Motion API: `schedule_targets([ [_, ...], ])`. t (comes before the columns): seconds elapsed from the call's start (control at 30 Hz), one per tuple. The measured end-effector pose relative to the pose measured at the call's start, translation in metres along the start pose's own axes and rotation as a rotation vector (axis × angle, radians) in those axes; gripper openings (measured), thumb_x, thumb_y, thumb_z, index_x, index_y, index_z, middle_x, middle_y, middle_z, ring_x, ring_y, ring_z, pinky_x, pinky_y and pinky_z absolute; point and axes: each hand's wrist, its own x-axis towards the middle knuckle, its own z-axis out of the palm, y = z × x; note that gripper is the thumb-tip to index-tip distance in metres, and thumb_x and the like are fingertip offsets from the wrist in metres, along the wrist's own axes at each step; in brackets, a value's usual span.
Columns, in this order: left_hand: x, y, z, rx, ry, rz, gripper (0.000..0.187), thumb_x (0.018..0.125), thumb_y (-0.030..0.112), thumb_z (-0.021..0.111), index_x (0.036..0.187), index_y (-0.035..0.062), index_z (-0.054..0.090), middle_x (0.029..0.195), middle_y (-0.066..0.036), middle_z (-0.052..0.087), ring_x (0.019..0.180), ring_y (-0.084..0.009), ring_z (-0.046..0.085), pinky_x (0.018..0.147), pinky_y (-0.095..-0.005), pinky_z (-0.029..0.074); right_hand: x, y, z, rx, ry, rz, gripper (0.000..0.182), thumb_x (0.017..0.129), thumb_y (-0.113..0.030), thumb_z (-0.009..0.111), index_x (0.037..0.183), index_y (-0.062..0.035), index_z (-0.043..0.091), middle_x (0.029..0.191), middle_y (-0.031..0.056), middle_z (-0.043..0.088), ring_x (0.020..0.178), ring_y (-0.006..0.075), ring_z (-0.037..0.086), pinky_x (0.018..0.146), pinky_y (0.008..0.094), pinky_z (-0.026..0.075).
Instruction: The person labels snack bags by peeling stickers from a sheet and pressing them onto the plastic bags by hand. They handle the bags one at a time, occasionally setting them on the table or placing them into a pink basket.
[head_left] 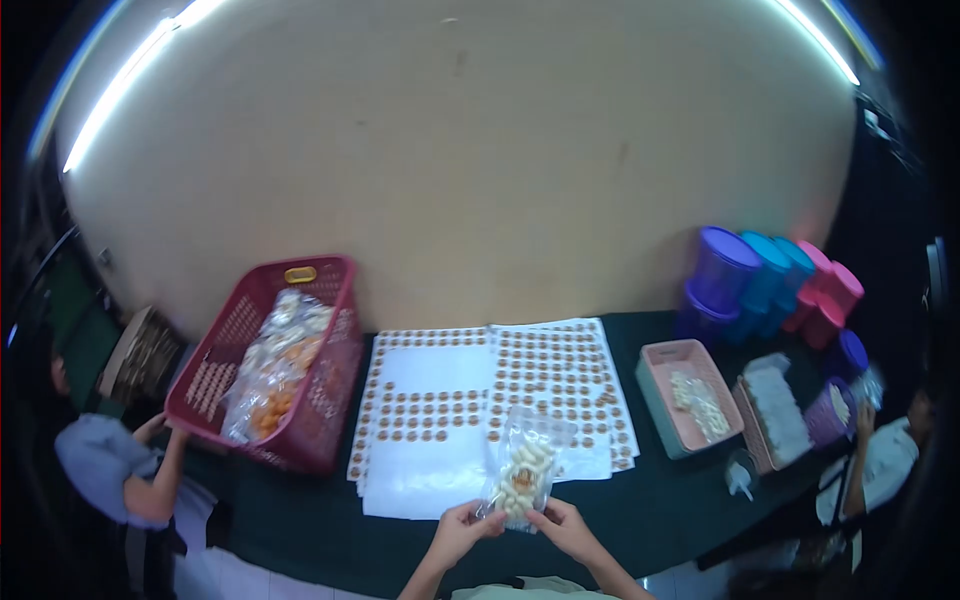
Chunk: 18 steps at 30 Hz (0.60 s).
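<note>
A clear plastic bag (527,465) of pale, rounded snack pieces is held up over the front of the table, with a round brown sticker on its lower front. My left hand (466,527) pinches its lower left edge. On the lower right edge, the fingers of my right hand (560,526) are closed. Behind the bag lie sheets of round brown stickers (545,375); the left sheet (425,475) has bare white areas where no stickers sit.
A maroon basket (335,400) of filled bags stands left, a person's hands (165,428) at its edge. Rightward are a pink-lined bin (655,400) with bags, a tray (778,410), and purple (728,255), blue and pink containers. Another person (880,460) is far right.
</note>
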Motion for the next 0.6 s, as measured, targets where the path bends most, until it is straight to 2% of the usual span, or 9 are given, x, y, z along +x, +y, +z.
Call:
schedule_targets([
  [0.07, 0.013, 0.012, -0.022, 0.071, 0.155, 0.065, 0.025, 0.08, 0.019, 0.063, 0.09, -0.0022, 0.057, 0.082, -0.006, 0.06, 0.069, -0.0117, 0.059, 0.063, -0.0228, 0.049, 0.001, 0.004, 0.0, -0.009, 0.041, -0.011, 0.021, 0.084, -0.015, 0.057, 0.097, 0.0006, 0.056, 0.082, 0.0031, 0.059, 0.074, 0.0061, 0.054, 0.063, 0.0193, 0.044],
  [0.17, 0.039, 0.058, -0.079, -0.058, 0.344, 0.413, 0.018, 0.082, 0.021, 0.059, 0.081, 0.003, 0.056, 0.075, -0.002, 0.057, 0.066, -0.0082, 0.055, 0.062, -0.0219, 0.048, 0.003, 0.005, -0.007, -0.078, 0.017, 0.028, 0.02, 0.084, -0.012, 0.056, 0.099, 0.0005, 0.055, 0.084, 0.0051, 0.059, 0.075, 0.0082, 0.056, 0.065, 0.0204, 0.046],
  [0.23, 0.055, 0.105, -0.131, -0.022, 0.441, 0.509, 0.027, 0.084, 0.023, 0.056, 0.094, -0.0019, 0.054, 0.085, -0.007, 0.059, 0.068, -0.0127, 0.058, 0.067, -0.0248, 0.05, 0.005, 0.007, -0.011, -0.092, 0.014, 0.033, 0.02, 0.083, -0.012, 0.056, 0.099, 0.0006, 0.055, 0.084, 0.0051, 0.059, 0.075, 0.0083, 0.056, 0.065, 0.0204, 0.046],
  [0.27, 0.06, 0.13, -0.144, -0.232, 0.418, 0.598, 0.036, 0.086, 0.029, 0.053, 0.101, -0.003, 0.05, 0.09, -0.01, 0.058, 0.071, -0.0146, 0.058, 0.068, -0.0267, 0.05, 0.006, 0.008, -0.012, -0.114, 0.023, 0.041, 0.019, 0.083, -0.012, 0.057, 0.098, 0.0007, 0.055, 0.084, 0.0051, 0.059, 0.074, 0.0083, 0.056, 0.065, 0.0204, 0.046],
  [0.33, 0.076, 0.153, -0.198, -0.364, 0.194, 0.623, 0.058, 0.087, 0.041, 0.046, 0.121, -0.0026, 0.03, 0.107, -0.02, 0.053, 0.087, -0.0182, 0.056, 0.075, -0.0292, 0.049, 0.004, 0.01, -0.013, -0.136, 0.046, 0.049, 0.019, 0.083, -0.012, 0.057, 0.097, 0.0008, 0.056, 0.084, 0.0051, 0.059, 0.073, 0.0084, 0.056, 0.064, 0.0203, 0.046],
  [0.47, 0.084, 0.122, -0.199, 0.011, 0.484, 0.567, 0.066, 0.086, 0.032, 0.052, 0.133, 0.0067, 0.015, 0.113, -0.018, 0.051, 0.091, -0.0168, 0.055, 0.076, -0.0286, 0.047, 0.003, 0.019, -0.017, -0.177, 0.071, 0.067, 0.017, 0.082, -0.014, 0.059, 0.091, 0.0005, 0.058, 0.079, 0.0042, 0.059, 0.068, 0.008, 0.055, 0.062, 0.0204, 0.046],
  [0.5, 0.083, 0.104, -0.181, 0.051, 0.5, 0.493, 0.06, 0.084, 0.028, 0.055, 0.132, 0.0081, 0.025, 0.108, -0.01, 0.053, 0.088, -0.0168, 0.055, 0.07, -0.0279, 0.047, 0.003, 0.023, -0.017, -0.16, 0.087, 0.092, 0.017, 0.082, -0.015, 0.059, 0.088, 0.0006, 0.059, 0.076, 0.0037, 0.059, 0.066, 0.008, 0.055, 0.061, 0.0205, 0.045],
  [0.57, 0.088, 0.038, -0.175, 0.255, 0.317, 0.338, 0.06, 0.081, 0.029, 0.059, 0.128, 0.0033, 0.031, 0.107, -0.007, 0.053, 0.088, -0.0115, 0.053, 0.068, -0.0233, 0.043, 0.003, 0.03, -0.018, -0.144, 0.105, 0.092, 0.018, 0.082, -0.017, 0.059, 0.082, 0.0006, 0.059, 0.071, 0.0035, 0.058, 0.062, 0.0077, 0.054, 0.058, 0.0209, 0.045],
  [0.6, 0.08, 0.01, -0.165, 0.329, 0.254, 0.143, 0.063, 0.08, 0.031, 0.061, 0.127, 0.0012, 0.032, 0.109, -0.011, 0.053, 0.091, -0.0148, 0.053, 0.072, -0.0273, 0.044, 0.003, 0.035, -0.02, -0.135, 0.109, 0.094, 0.021, 0.083, -0.02, 0.058, 0.077, 0.0006, 0.059, 0.066, 0.0033, 0.058, 0.059, 0.0075, 0.053, 0.056, 0.0213, 0.044],
])
